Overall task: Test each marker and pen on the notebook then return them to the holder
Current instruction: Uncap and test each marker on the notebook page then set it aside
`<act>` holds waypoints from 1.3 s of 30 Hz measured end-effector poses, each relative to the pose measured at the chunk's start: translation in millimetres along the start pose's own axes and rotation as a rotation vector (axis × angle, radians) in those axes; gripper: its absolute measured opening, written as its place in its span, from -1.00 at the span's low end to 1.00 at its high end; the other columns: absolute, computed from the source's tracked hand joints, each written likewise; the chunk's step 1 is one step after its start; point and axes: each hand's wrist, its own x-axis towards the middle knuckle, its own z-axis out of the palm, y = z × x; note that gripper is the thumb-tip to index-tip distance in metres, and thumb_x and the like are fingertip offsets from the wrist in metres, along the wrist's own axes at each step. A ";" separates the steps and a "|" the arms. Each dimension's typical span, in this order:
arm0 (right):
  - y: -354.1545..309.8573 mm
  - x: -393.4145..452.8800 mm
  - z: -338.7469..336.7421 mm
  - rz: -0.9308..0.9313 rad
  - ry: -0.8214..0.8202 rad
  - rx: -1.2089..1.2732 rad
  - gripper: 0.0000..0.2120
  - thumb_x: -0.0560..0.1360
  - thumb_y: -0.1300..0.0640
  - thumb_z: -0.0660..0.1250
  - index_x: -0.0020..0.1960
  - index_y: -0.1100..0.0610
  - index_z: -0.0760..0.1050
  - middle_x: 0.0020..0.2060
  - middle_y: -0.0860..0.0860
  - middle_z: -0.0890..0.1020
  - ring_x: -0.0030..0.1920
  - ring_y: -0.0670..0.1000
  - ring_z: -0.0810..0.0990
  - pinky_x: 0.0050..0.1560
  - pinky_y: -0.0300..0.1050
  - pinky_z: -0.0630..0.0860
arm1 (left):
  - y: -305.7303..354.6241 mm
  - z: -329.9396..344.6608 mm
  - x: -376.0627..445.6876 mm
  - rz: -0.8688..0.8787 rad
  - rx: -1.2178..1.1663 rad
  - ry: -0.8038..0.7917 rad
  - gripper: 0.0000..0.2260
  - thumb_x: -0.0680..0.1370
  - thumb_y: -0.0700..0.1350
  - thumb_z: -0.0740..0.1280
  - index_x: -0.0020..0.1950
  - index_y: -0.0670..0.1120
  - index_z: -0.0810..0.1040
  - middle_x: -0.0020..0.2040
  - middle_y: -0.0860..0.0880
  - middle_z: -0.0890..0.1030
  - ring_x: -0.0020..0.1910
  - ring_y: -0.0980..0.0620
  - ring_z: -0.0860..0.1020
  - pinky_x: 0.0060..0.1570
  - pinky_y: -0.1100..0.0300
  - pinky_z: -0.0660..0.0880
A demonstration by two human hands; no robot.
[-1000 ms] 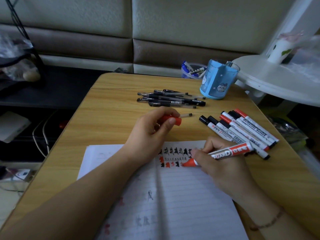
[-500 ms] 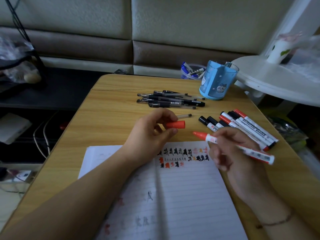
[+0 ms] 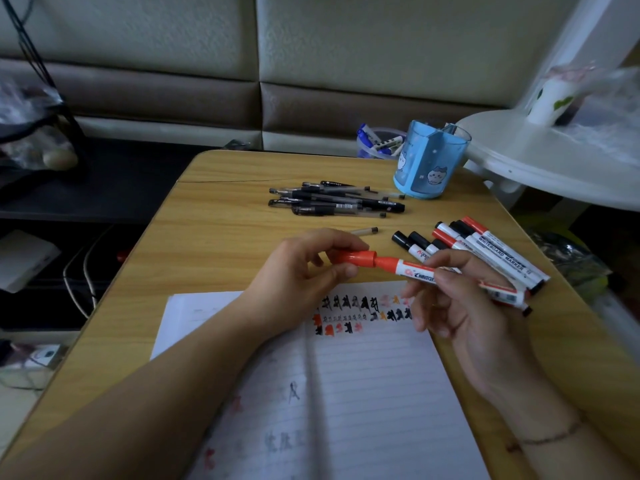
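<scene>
Left hand [image 3: 304, 271] pinches the red cap [image 3: 356, 257], right hand [image 3: 460, 306] grips the marker [image 3: 415, 271], its tip hidden inside.

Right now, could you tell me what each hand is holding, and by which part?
The left hand pinches the red cap; the right hand grips the red marker mid-barrel.

Padded wall panelling [image 3: 381, 36] in cream behind, with a brown band [image 3: 173, 98] beneath, seamed vertically near centre. Wood-grain bench [image 3: 214, 244] with rounded far corners, a thin crack near its far left edge. White round side table [image 3: 554, 164] off the far right corner, bearing a white cup [image 3: 550, 98]. Dark low shelf [image 3: 121, 181] to the left, cables [image 3: 83, 271] below. Dim, soft lighting.
</scene>
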 end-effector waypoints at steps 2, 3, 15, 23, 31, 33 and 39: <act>-0.8 -0.6 0.9 0.021 -0.014 -0.018 -0.90 0.47 0.12 0.30 -0.08 0.06 0.59 -0.22 0.20 0.69 -0.44 0.11 0.55 -0.53 -0.22 0.30 | -0.2 1.2 0.0 0.041 0.025 -0.017 -0.79 0.51 -0.11 0.40 0.13 0.09 0.60 -0.02 0.21 0.64 -0.03 0.20 0.57 -0.06 0.31 0.45; -1.1 -0.9 1.5 0.032 -0.017 -0.024 -0.88 0.47 0.08 0.33 -0.05 0.07 0.60 -0.20 0.20 0.69 -0.44 0.10 0.56 -0.53 -0.22 0.30 | 0.0 1.5 -0.1 0.060 0.037 -0.024 -0.80 0.52 -0.11 0.38 0.14 0.03 0.62 -0.02 0.19 0.64 -0.05 0.20 0.57 -0.07 0.31 0.45; 0.8 -3.0 4.9 0.036 -0.064 -0.016 -0.58 0.38 -0.21 0.43 0.05 0.09 0.61 -0.14 0.19 0.70 -0.42 0.12 0.61 -0.55 -0.21 0.34 | 6.8 2.8 1.6 0.193 0.178 -0.068 -0.82 0.59 -0.19 0.26 0.09 -0.20 0.62 -0.13 0.04 0.61 -0.20 0.20 0.50 -0.15 0.46 0.36; 3.6 -5.9 5.1 -0.053 -0.089 -0.133 -0.76 0.48 -0.01 0.34 0.07 0.07 0.63 -0.14 0.15 0.71 -0.42 0.15 0.63 -0.51 -0.27 0.38 | 8.0 1.3 0.8 0.187 0.168 -0.095 -0.82 0.55 -0.24 0.27 0.06 -0.19 0.64 -0.13 0.13 0.58 -0.18 0.25 0.52 -0.14 0.46 0.37; 8.2 -3.0 3.8 -0.139 -0.146 -0.178 -0.79 0.51 0.03 0.28 0.08 -0.14 0.62 -0.16 0.06 0.73 -0.44 0.05 0.64 -0.43 -0.40 0.44 | 8.3 2.9 1.2 0.169 0.125 -0.155 -0.82 0.56 -0.27 0.25 0.06 -0.19 0.63 -0.14 0.17 0.55 -0.16 0.34 0.48 -0.12 0.46 0.34; 8.6 -2.0 1.1 -0.115 -0.154 -0.209 -0.79 0.52 -0.01 0.27 0.08 -0.17 0.62 -0.15 0.03 0.74 -0.42 0.05 0.65 -0.42 -0.39 0.45 | 8.3 4.9 0.5 0.164 0.127 -0.196 -0.81 0.56 -0.27 0.24 0.06 -0.21 0.63 -0.13 0.16 0.55 -0.16 0.32 0.48 -0.12 0.45 0.35; 5.0 -2.0 6.0 -0.056 -0.135 -0.127 -0.83 0.51 0.07 0.40 0.08 0.07 0.62 -0.18 0.09 0.70 -0.32 -0.09 0.61 -0.36 -0.37 0.46 | 6.5 8.6 3.7 0.189 0.074 -0.106 -0.83 0.60 -0.20 0.27 0.10 -0.19 0.62 -0.06 -0.01 0.66 -0.08 0.09 0.60 -0.06 0.27 0.48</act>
